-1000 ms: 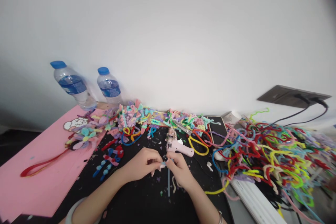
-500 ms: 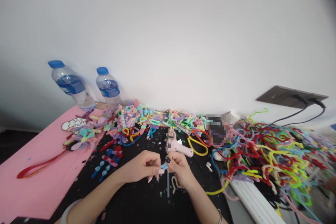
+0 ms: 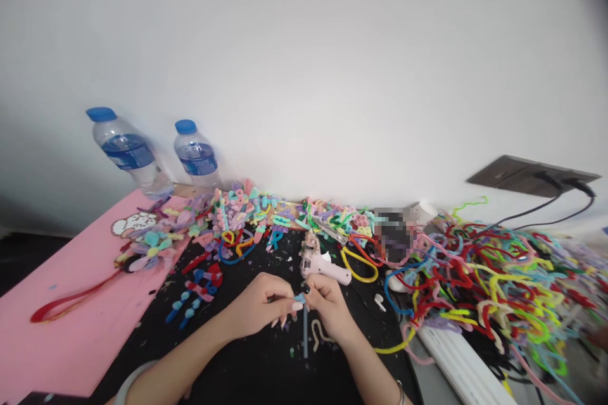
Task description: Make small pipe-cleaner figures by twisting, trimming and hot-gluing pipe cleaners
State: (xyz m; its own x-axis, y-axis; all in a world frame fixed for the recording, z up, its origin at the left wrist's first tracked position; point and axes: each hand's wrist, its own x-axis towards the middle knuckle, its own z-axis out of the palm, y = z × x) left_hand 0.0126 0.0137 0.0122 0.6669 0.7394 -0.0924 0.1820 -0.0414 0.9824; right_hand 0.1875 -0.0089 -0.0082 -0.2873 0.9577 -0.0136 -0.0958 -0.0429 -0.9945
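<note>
A short piece of light-blue pipe cleaner [image 3: 299, 298] is pinched between my two hands over the black mat. My left hand [image 3: 268, 305] grips its left end with thumb and fingers pressed together. On the other end, my right hand [image 3: 327, 304] is closed too, its dark-nailed thumb on top. Just below the fingers a translucent glue stick [image 3: 305, 334] points toward me, and a cream bent pipe cleaner [image 3: 317, 334] lies to its right. The pale pink glue gun [image 3: 327, 267] rests right behind my right hand.
Pipe cleaner shapes [image 3: 237, 209] are heaped along the wall, with scissors [image 3: 358, 259] nearby. At right is a big tangle of pipe cleaners [image 3: 479, 278] beside a white strip [image 3: 463, 364]. Two water bottles [image 3: 197, 155] stand behind pink board [image 3: 61, 304]. Cables run from a wall socket [image 3: 517, 174].
Both hands stay on the blue pipe cleaner piece. The left fingers have closed in nearer the right hand, so less of the piece shows. The view has shifted slightly.
</note>
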